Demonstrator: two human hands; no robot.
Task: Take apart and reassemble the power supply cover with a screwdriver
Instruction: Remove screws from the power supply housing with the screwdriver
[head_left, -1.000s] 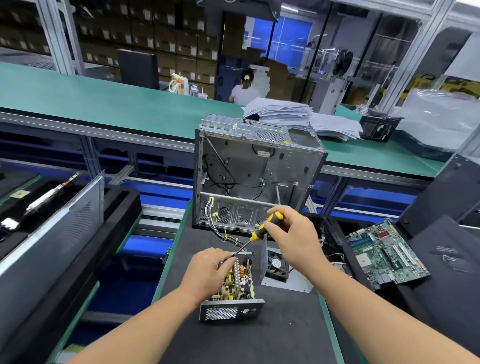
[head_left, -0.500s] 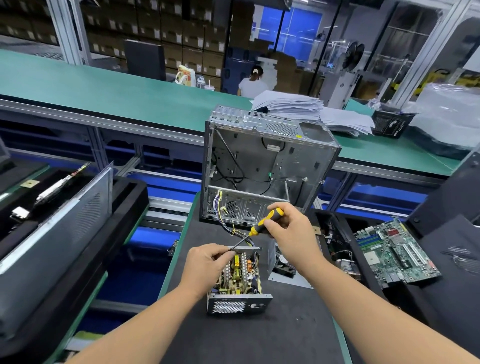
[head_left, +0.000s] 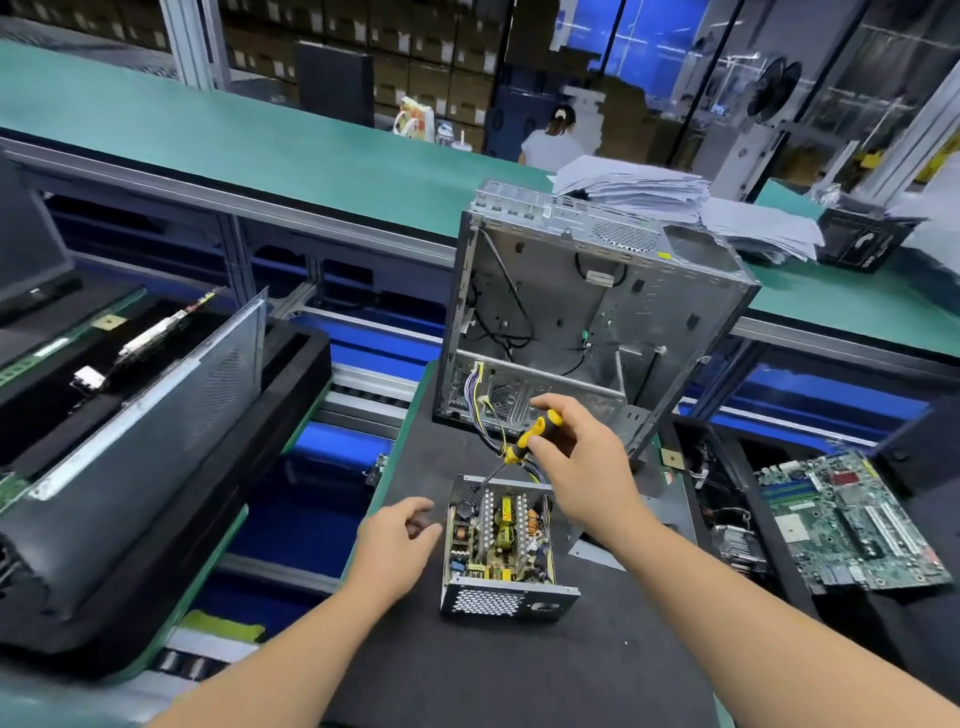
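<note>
The open power supply (head_left: 501, 545) lies on the dark mat with its cover off, its circuit board and yellow parts exposed and a perforated end plate facing me. My right hand (head_left: 582, 467) grips a yellow and black screwdriver (head_left: 530, 436), whose tip points down at the far left corner of the supply. My left hand (head_left: 397, 540) hovers just left of the supply with loosely curled fingers, holding nothing. A flat grey metal cover piece (head_left: 654, 525) lies to the right, mostly hidden behind my right arm.
An empty upright computer case (head_left: 587, 322) stands right behind the supply, wires trailing from it. A green motherboard (head_left: 852, 525) lies on the right. Black trays with a metal side panel (head_left: 150, 395) fill the left. Paper stacks (head_left: 660, 192) sit on the green bench.
My left hand has let go of the power supply and drawn back to its left. The right hand still holds the screwdriver at the same corner. The view shifted left.
</note>
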